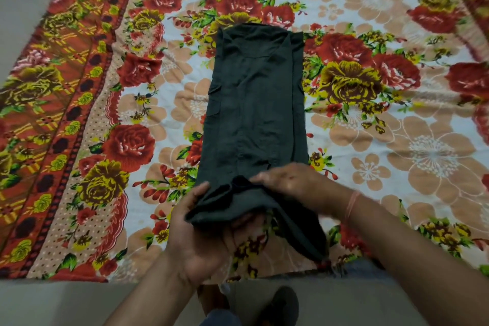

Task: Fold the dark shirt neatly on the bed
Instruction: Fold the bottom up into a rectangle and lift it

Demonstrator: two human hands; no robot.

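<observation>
The dark shirt (255, 103) lies lengthwise in the middle of the bed, folded into a long narrow strip with its sides turned in. Its near end is lifted off the bedsheet. My left hand (203, 230) holds that near end from below and from the left, palm up, fingers under the cloth. My right hand (288, 182) grips the same end from above, fingers pinching the bunched fabric. A loose flap of the shirt hangs down at the right, under my right forearm.
A floral bedsheet (383, 127) in red, yellow and peach covers the bed, with an orange patterned border (53, 114) along the left. The bed's near edge (79, 280) runs just below my hands. Grey floor and my foot (280, 307) show beneath.
</observation>
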